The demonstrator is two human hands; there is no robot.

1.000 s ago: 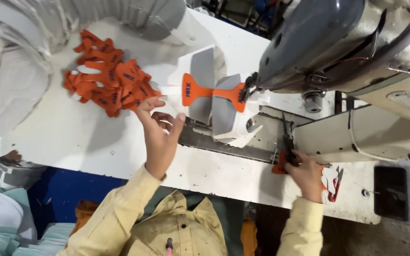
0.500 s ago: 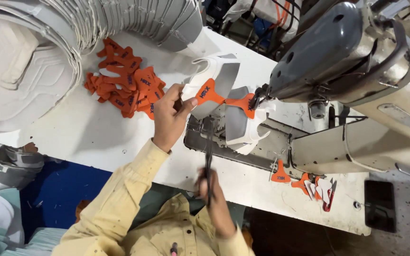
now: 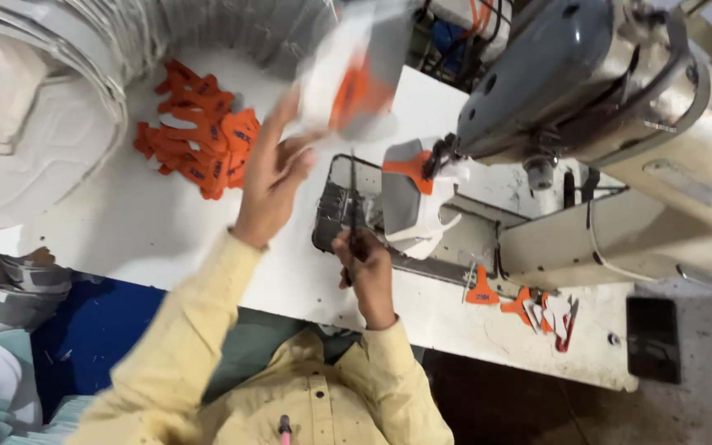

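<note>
My left hand [image 3: 278, 177] is raised over the white table [image 3: 142, 239], fingers apart, just under a blurred grey, white and orange shoe-upper piece [image 3: 356, 70] that is in the air; whether the fingers still touch it I cannot tell. My right hand [image 3: 363, 262] grips a thin dark tool, probably thread snips [image 3: 353, 206], pointing up beside the metal plate. A second grey and white piece with an orange patch [image 3: 412, 194] sits under the needle of the grey sewing machine [image 3: 570, 91].
A heap of orange patches [image 3: 199, 136] lies on the table at the left. More orange bits and red-handled scissors [image 3: 537, 306] lie at the right edge. A ribbed white duct [image 3: 67, 91] fills the upper left. Stacked fabric sits at lower left.
The left hand has lifted the sewn piece up and away from the machine. The right hand has risen with the tool to the metal plate. Another piece now sits under the needle.
</note>
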